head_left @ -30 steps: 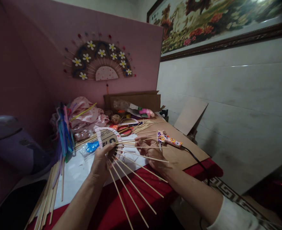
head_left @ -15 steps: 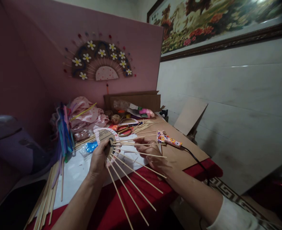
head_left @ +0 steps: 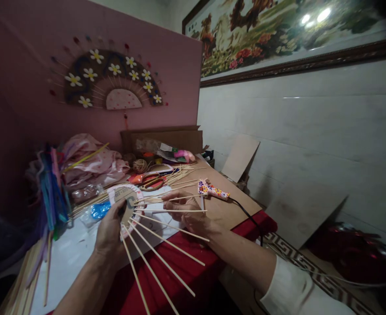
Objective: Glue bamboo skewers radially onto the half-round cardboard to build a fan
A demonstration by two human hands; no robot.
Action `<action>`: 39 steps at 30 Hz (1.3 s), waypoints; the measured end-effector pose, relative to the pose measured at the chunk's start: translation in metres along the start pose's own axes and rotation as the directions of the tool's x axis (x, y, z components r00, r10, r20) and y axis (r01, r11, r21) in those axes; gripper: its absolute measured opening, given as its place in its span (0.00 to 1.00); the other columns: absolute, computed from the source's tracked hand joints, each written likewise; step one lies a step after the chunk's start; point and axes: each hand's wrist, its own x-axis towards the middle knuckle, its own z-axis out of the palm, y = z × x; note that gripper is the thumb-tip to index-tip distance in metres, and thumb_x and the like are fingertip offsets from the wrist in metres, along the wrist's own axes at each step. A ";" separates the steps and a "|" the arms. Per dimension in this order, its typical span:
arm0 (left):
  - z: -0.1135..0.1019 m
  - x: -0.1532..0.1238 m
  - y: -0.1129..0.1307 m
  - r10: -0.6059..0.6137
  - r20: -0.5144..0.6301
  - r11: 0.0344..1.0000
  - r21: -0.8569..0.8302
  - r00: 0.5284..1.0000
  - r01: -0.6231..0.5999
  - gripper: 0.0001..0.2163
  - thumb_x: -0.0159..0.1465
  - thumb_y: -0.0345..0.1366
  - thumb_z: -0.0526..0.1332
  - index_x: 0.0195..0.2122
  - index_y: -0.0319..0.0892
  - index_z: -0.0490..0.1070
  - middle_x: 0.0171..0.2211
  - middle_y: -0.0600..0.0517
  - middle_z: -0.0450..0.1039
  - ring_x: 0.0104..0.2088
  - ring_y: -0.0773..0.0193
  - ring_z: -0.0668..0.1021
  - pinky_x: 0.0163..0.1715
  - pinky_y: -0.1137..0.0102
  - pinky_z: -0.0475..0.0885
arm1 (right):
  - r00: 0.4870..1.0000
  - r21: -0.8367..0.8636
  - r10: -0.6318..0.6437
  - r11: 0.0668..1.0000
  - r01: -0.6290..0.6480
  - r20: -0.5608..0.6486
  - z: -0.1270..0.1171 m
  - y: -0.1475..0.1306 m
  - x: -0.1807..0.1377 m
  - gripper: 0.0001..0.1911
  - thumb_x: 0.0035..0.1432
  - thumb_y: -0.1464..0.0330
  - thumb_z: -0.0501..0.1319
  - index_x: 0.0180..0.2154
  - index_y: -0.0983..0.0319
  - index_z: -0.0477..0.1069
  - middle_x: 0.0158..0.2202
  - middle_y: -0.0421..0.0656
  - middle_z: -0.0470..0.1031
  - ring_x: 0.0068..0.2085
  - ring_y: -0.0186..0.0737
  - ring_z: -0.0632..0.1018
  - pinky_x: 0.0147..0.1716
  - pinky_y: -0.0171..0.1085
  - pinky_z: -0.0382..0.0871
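Note:
My left hand [head_left: 110, 232] is closed on a half-round cardboard piece [head_left: 124, 197] with a pale patterned rim, and several thin wooden sticks [head_left: 162, 243] fan out from it toward me and to the right. Under the upper sticks lies my right hand [head_left: 187, 212], fingers curled around one or two of them near the table. Just beyond my right hand a glue gun [head_left: 212, 190] with a dotted cover rests on the brown board, its black cord running off to the right.
Scissors [head_left: 147, 180], a twine ball [head_left: 140, 166], loose sticks and pink fabric [head_left: 91, 162] crowd the back of the table. A finished flowered fan [head_left: 112, 83] hangs on the pink panel. Coloured strips [head_left: 50, 188] stand at left. More sticks [head_left: 25, 284] lie near left.
The camera has swung right, so everything sits further left in view. My left hand turned the cardboard piece slightly, and my right hand stayed under the upper sticks.

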 end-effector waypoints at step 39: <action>-0.012 0.010 -0.010 0.062 0.044 0.998 -0.011 0.997 -0.061 0.06 0.49 0.31 0.62 0.28 0.36 0.73 0.21 0.52 0.74 0.19 0.67 0.74 0.20 0.73 0.71 | 0.995 -0.023 -0.094 0.995 0.094 -0.019 0.000 0.024 0.006 0.11 0.49 0.62 0.64 0.31 0.63 0.72 0.15 0.35 0.67 0.16 0.25 0.65 0.13 0.25 0.51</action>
